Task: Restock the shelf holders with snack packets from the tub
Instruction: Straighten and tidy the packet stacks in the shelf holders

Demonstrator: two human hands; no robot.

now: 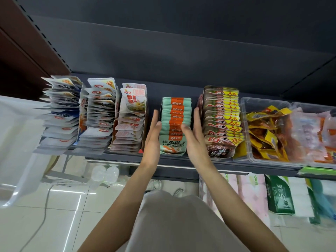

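Packets fill the holders along the shelf [181, 161]: white stacks [60, 115] at far left, then the mint-orange row [175, 120] in the middle. Left hand [152, 137] lies flat with straight fingers on the row's left side; right hand [195, 137] is also flat, thumb on top, so both press and hold nothing. Packets look light, soft & slippery, prob. best squeezed from both sides. Clear tub [244, 113] w/ loose packets [267, 133] stands at right.

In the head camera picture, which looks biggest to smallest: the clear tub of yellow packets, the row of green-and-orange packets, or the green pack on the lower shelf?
1. Clear tub, largest.
2. Row of green-and-orange packets.
3. Green pack, smallest, though partly blurred and on a lower shelf, so its place against the row is unsure.
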